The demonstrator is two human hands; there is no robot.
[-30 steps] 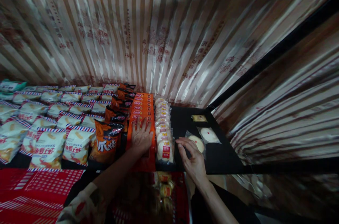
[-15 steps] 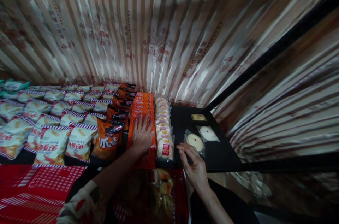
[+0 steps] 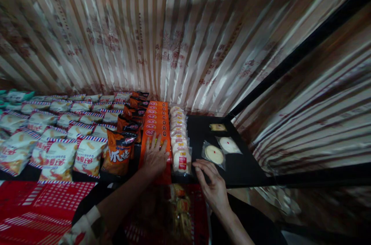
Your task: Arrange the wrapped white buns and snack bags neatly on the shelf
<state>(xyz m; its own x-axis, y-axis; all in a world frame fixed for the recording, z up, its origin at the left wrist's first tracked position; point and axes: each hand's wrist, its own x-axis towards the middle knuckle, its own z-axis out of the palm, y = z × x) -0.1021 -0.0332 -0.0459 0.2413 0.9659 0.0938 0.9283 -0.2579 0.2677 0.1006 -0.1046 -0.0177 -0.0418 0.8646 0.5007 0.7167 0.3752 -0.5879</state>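
My left hand [image 3: 155, 158] lies with fingers spread on a row of overlapping flat orange packets [image 3: 155, 121]. Just right of that row runs a line of round white pastries in clear wrappers [image 3: 180, 160], the front one bearing a red label. Beside the front pastry is my right hand [image 3: 213, 187], its fingers slightly bent and thumb apart, with nothing visible in it. Beyond it, a wrapped round pale pastry [image 3: 215, 155] and another wrapped round pastry [image 3: 228, 145] lie flat on the black table [image 3: 199, 129].
Orange snack bags [image 3: 117, 156] and rows of white snack bags [image 3: 58, 160] stand on the left. A red basket [image 3: 58, 202] sits below the front edge, and wrapped snacks [image 3: 182, 210] lie lower down. A small yellowish packet [image 3: 218, 127] lies far right, before a striped curtain [image 3: 162, 44].
My left hand has slid slightly toward me along the orange packets, uncovering more of them. The right hand stays almost in place, and the goods have not been visibly rearranged.
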